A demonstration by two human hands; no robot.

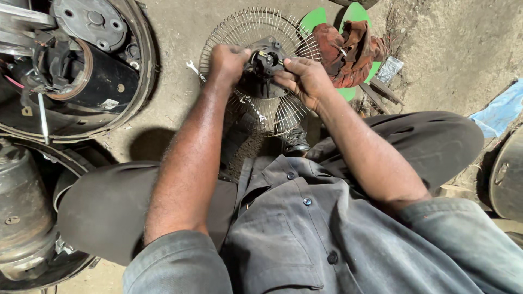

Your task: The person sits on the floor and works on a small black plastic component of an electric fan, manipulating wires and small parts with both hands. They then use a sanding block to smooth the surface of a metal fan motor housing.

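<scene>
Hands first: your left hand (227,61) is closed in a fist-like grip on the left side of the black fan motor (265,61), knuckles up, with the fingertips hidden behind the housing. Your right hand (304,79) comes in from the other side, thumb and forefinger pinched narrow against the motor's right edge; a small pale tip shows just at that pinch, too small for you to tell what it is. The motor sits at the hub of the round wire fan guard (248,32), which lies on the dusty concrete floor (174,32) between your knees, its spokes fanning out around and under both hands. Just beside the guard's left rim a small wrench (192,67) lies on the floor. Behind the guard, a rust-red rag (348,51) is heaped on green fan blades (355,13), touching them and close to your right hand. Near the rag a small crumpled silvery packet (390,69) rests on the ground. Off to your left, well apart from the guard, a large round metal drum (136,98) holds a dark motor assembly (92,76), and a second drum (24,218) sits below it beside your left knee. At the far right a blue plastic sheet (501,111) lies on the floor.
</scene>
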